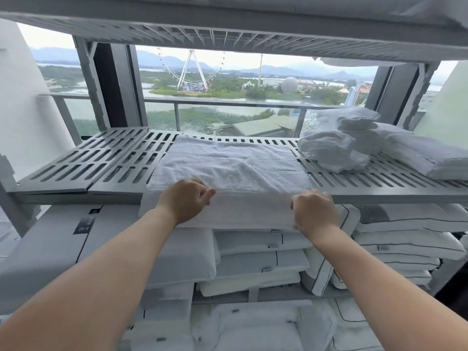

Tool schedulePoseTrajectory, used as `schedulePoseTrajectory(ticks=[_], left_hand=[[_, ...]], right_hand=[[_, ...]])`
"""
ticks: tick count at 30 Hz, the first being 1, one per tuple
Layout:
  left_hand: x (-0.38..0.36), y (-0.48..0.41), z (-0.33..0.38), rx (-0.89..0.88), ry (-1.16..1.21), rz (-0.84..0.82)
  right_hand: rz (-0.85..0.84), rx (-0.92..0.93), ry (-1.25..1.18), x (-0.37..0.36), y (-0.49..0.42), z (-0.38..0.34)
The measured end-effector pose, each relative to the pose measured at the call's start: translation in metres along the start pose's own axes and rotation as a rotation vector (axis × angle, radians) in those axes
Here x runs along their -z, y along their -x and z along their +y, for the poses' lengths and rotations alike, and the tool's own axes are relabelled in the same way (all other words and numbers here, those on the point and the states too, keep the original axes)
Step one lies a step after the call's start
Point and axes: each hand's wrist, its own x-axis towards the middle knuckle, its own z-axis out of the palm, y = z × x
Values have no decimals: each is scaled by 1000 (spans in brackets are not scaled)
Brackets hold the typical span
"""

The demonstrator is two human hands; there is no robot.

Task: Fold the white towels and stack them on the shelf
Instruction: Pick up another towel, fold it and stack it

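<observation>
A white towel [228, 163] lies spread across the middle of the grey slotted shelf [101, 163], its near end hanging over the shelf's front edge. My left hand [183, 200] grips the hanging edge at the towel's left side, fingers curled round the cloth. My right hand [314, 210] grips the same edge at the right side. A heap of loose white towels [339, 140] sits on the right part of the shelf.
A folded white stack [428, 158] lies at the shelf's far right. Pillows [253, 262] fill the shelves below. Another slotted shelf [228, 34] runs overhead. Behind the rack is a window with a balcony rail [228, 102].
</observation>
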Motion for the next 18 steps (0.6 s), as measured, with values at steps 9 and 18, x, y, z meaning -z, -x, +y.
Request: schedulePoseTrajectory(ticks=[9,18], left_hand=[[7,-16,-48,47,-115,60],[33,-59,-83,203,233,156]], right_hand=[[176,48,-287,15,-38,-48],[-42,139,-435,-7,-111,-84]])
